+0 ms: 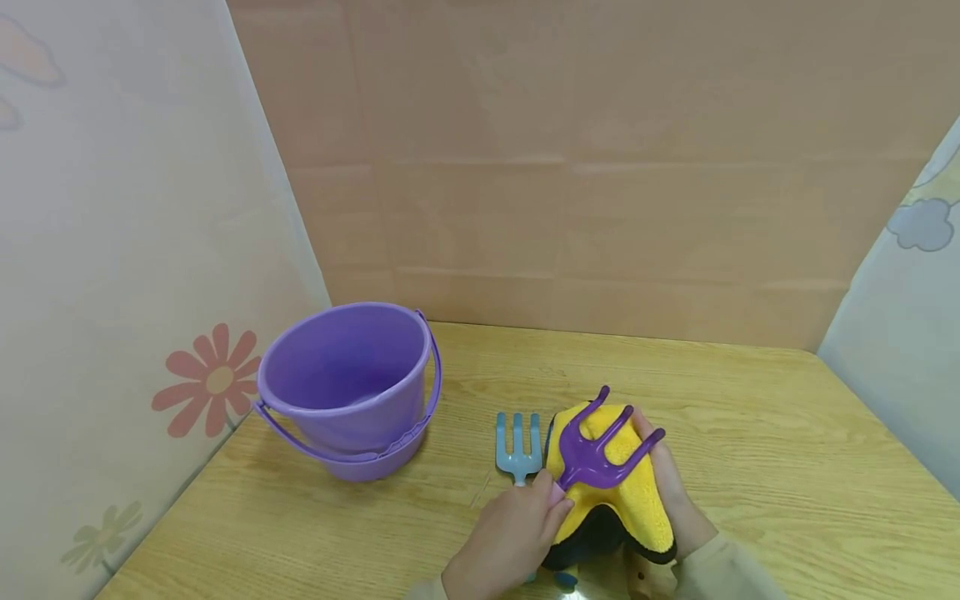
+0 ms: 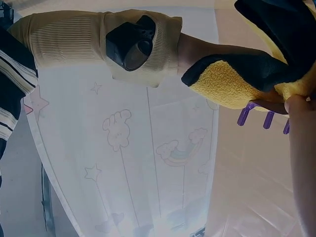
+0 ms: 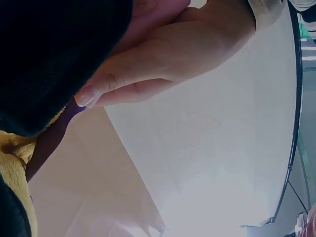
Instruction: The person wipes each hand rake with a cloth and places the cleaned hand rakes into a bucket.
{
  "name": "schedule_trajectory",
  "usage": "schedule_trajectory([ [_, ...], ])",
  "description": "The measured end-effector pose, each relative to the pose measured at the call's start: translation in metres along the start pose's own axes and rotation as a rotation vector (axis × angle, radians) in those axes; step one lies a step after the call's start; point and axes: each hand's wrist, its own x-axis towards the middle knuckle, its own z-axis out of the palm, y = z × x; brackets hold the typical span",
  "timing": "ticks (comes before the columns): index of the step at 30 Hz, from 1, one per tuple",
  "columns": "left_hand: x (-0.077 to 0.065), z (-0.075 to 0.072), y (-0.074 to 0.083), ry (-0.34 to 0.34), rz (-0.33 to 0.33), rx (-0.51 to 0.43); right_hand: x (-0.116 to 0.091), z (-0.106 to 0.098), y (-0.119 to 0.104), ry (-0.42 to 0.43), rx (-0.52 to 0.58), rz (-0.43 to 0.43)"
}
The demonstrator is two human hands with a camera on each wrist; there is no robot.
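Head view has my left hand pinching the purple fork across the yellow cloth. My right hand is behind that cloth; I cannot tell how its hidden fingers lie. Just beyond my left hand lies a blue fork; farther left stands a purple bucket.

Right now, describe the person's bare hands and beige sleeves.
The left hand and right hand are bare, ungloved. The left sleeve is beige fabric; the beige fabric right sleeve has ribbing and a dark, boxy, round-fronted device near its cuff.
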Motion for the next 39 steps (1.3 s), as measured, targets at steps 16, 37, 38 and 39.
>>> schedule_trajectory([
  [16, 0.001, 0.000, -0.004, -0.017, 0.039, -0.032, -0.001, -0.003, -0.005, 0.366, -0.324, -0.207],
  [37, -0.001, 0.001, -0.007, 0.028, 0.043, 0.070, -0.001, 0.004, -0.022, 0.780, -0.897, -0.172],
  [38, -0.001, 0.001, -0.008, 0.027, 0.042, 0.071, -0.001, 0.004, -0.022, 0.784, -0.914, -0.184],
  [39, -0.001, 0.001, -0.008, 0.023, 0.040, 0.065, -0.001, 0.005, -0.021, 0.780, -0.934, -0.196],
])
